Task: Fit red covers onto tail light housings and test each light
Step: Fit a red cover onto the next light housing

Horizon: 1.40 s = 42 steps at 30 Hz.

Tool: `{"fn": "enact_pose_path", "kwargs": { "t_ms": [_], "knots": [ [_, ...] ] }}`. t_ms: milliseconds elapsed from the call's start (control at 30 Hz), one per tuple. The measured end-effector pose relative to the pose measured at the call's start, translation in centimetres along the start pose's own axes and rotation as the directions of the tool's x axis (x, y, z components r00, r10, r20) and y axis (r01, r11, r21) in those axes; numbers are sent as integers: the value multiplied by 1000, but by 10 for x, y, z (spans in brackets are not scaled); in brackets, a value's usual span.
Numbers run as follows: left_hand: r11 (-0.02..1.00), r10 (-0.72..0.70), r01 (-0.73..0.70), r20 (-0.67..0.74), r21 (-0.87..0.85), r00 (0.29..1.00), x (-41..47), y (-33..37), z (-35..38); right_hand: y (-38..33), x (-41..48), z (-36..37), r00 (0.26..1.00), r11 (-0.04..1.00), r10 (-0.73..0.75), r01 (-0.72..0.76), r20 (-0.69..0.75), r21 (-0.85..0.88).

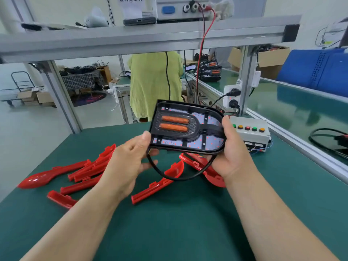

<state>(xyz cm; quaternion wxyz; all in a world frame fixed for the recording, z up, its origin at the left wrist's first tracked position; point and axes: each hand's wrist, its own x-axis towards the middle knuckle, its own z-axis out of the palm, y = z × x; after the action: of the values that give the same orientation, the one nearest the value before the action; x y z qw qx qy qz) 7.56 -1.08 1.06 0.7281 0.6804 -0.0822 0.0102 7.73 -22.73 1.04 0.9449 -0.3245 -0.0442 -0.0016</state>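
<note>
**Housing in both hands, no cover fitted**

Left hand (131,157): thumb on the housing's left rim, fingers curled under it. Right hand (233,147): thumb over the rounded right rim, fingers behind. Both grip the edges only; neither touches the face.

Housing (188,127): black shell held above the table, open face tilted toward the camera. Two orange bars sit in a textured insert at left. A pale board with small red dots wraps around them; cannot tell if the dots are lit. A black cable (169,176) hangs in a loop from beneath.

Handling, as judged: light, stiff plastic, easy to carry in one hand. The exposed board and bars look like the delicate parts, so the rim is the place to hold. The dangling cable could snag.

Covers (156,185): several glossy red ones lie scattered on the green table (188,232) under and left of the hands. They are probably thin and slick, with clip tabs likely to crack if forced; best taken by their long edges.

Button box (252,132): just right of the right hand.
</note>
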Motion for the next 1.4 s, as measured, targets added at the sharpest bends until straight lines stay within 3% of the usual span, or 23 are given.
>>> {"fn": "enact_pose_path", "kwargs": {
  "t_ms": [100,167,267,367,500,800,1033,1167,1233,1300,1400],
  "knots": [
    [994,-32,44,-113,102,993,8,8,-11,-9,1,-4,994,993,-75,81,-76,85],
    [931,-23,71,-136,357,990,10,6,-18,-13,1,-6,985,984,-113,129,-126,121],
    [691,-125,8,108,723,986,6,-1,-19,-15,2,-9,982,979,-131,150,-139,137],
    [505,-242,-79,229,860,943,-2,-5,-14,-13,3,-11,980,978,-133,154,-151,141],
    [406,-246,-115,230,907,942,-4,-14,-8,-14,4,-14,977,975,-134,160,-165,154],
    [574,-75,-24,82,818,994,10,-20,-25,-13,3,-12,979,972,-126,155,-160,178],
    [337,36,-77,69,938,997,17,-26,-25,-11,2,-11,978,976,-131,156,-161,154],
    [157,121,-166,147,974,982,17,-29,-14,-10,3,-12,980,977,-120,145,-159,159],
    [177,205,-279,241,944,948,15,-28,1,-11,3,-11,980,977,-118,144,-163,160],
    [212,249,-452,400,866,882,8,-29,21,-11,2,-11,978,977,-119,146,-169,157],
    [130,278,-654,605,745,746,2,-38,44,-12,2,-11,980,975,-114,142,-161,170]
  ]
}}
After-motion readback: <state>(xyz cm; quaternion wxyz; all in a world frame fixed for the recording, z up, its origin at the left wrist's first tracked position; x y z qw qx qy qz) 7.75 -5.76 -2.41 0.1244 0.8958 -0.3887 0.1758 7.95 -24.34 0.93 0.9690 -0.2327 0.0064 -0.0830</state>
